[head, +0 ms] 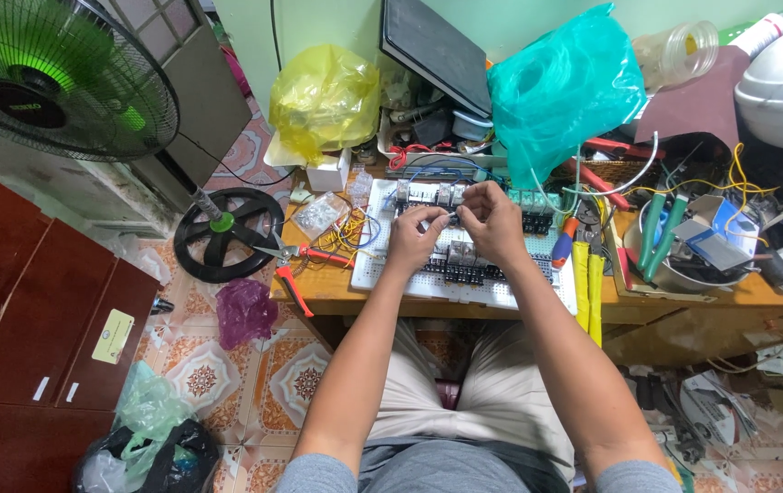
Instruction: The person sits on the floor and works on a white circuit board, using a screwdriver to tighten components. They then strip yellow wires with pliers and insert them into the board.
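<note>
Cluttered wooden surface (327,288); small part pinched by both hands, left hand (414,239), right hand (492,219), over white breadboard (501,288). Seating judged underway; fine alignment needed next.

Short grey sleeves, bare forearms, beige trousers with a dark waistband.

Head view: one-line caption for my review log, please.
Both hands, left hand and right hand, pinch small parts over a white perforated board on a cluttered wooden workbench.

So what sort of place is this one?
Probably a home electronics bench: a cluttered wooden table with a white perforated board of relay-like parts under both hands, pliers, loose wires, and a standing fan on tiled floor.
</note>
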